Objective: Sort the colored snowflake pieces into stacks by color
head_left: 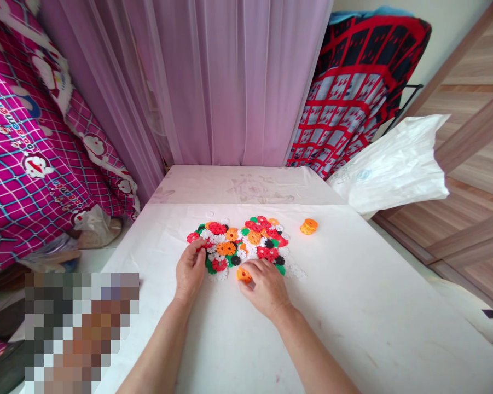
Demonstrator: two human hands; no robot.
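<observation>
The right hand (267, 284) has thumb and fingers closed on an orange disc (243, 274) at the near edge of the pile (226, 248). The left hand (191, 271) bends its fingers at the pile's left edge, beside a red disc (192, 237); I cannot tell whether they pinch anything or just touch. The pile lies on the table (344, 317), mid-scene, with an orange stack (309, 225) apart from it, to the far right.

To handle these well, I would grip each disc by its rim, lift it clear so its notches don't drag neighbours along, and steady the pile lightly with the left fingers. White discs need a closer look, as they fade into the pale cloth.

Counted: two hands, one pile, one separate stack. Five disc colours show: red, orange, green, black and white. Overlap hides the pile's exact number, and the stack's layers are too small to count. The right hand holds at least one disc.
</observation>
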